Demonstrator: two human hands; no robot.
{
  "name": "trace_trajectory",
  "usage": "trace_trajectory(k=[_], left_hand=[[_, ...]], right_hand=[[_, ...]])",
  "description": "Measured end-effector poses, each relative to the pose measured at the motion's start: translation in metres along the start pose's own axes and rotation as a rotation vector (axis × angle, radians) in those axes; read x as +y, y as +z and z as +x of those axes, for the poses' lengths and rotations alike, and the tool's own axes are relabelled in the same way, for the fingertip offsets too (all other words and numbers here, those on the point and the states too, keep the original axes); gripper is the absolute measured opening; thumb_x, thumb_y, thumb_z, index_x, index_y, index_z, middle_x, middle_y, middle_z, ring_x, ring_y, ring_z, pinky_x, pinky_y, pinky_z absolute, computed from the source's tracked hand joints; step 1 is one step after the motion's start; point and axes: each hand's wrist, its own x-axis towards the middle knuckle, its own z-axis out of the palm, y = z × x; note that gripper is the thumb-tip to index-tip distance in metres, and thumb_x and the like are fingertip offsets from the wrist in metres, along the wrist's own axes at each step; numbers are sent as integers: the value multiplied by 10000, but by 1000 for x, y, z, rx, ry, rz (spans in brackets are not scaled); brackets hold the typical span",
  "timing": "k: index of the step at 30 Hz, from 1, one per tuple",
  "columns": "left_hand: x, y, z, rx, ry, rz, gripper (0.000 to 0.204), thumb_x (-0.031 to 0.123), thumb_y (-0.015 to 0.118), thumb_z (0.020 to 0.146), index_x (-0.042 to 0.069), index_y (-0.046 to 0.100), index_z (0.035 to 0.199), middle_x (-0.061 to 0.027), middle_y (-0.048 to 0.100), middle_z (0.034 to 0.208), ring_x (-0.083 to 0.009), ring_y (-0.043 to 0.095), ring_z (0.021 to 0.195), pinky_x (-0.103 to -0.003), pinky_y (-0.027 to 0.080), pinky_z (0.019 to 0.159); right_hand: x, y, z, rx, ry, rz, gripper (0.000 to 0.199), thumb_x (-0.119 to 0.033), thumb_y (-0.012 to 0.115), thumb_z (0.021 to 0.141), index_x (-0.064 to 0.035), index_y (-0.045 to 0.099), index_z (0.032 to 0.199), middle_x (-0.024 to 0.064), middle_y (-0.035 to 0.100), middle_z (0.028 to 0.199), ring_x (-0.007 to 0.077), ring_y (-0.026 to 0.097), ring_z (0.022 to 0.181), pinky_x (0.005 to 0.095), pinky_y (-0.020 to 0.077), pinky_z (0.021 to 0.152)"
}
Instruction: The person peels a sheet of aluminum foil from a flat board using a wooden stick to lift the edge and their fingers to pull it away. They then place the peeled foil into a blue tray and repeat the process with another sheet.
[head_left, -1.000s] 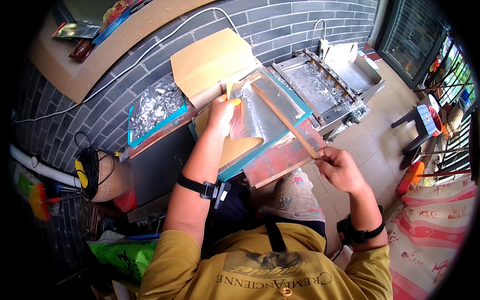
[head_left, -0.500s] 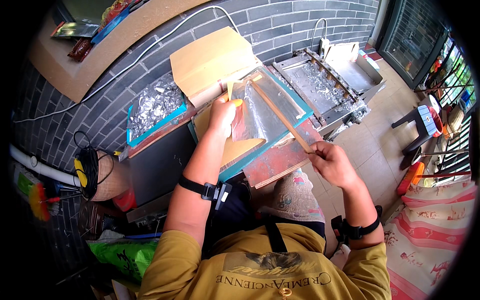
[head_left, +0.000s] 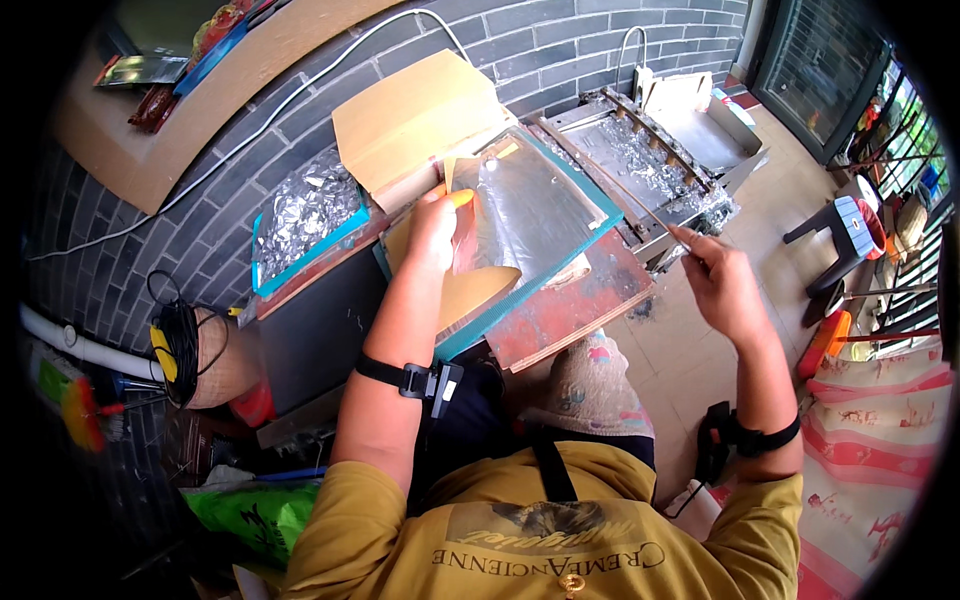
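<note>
A long thin wooden stick (head_left: 598, 163) is in the closed fingers of my right hand (head_left: 722, 285). It slants away to the upper left, over the edge of a metal frame. My left hand (head_left: 432, 232), with a yellow cover on a fingertip, pinches a tan paper sheet (head_left: 482, 296) that curls up along its edge. Beside this hand lies a shiny, silvery transparent film (head_left: 545, 195), partly wrinkled. Both rest on a flat board with a teal border (head_left: 567, 262). The left fingertips are partly hidden by the paper.
An open cardboard box (head_left: 420, 110) stands behind the board. To its left, a blue-edged tray (head_left: 262, 275) holds crumpled silver foil scraps. The scrap-littered metal frame (head_left: 640, 150) is at the right, a reddish board (head_left: 590, 315) nearer me. A blue-grey stool (head_left: 835, 235) stands on the floor.
My right hand has moved right and slightly up, carrying the stick off the film toward the metal frame. The left hand has shifted slightly left, still pinching the paper.
</note>
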Motion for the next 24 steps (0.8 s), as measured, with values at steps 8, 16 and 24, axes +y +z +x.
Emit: trace_trajectory(k=[8,16,24], left_hand=[[1,-4,-1,-46,-50,-130,227,29,556,839,-8,605,1058,-72,638,911,-152,616,812,-263,498,729],[-2,-5,1,-35,-55,-135,226,39,565,844,-1,605,1063,-67,639,912,-151,616,807,-268,503,726],[1,1,-3,-2,-55,-95,255,22,560,827,-14,613,1074,-86,651,916,-159,619,790,-274,488,704]], right_hand=[[-3,-28,20,-66,-72,-278,322,-49,600,793,-116,661,1103,130,604,786,306,602,697,385,485,646],[-2,-19,36,-84,-145,-317,286,-62,606,786,-111,677,1059,124,619,800,314,607,714,397,494,665],[1,-9,46,-84,-144,-304,292,-71,595,798,-131,676,1072,125,616,803,319,606,723,399,497,665]])
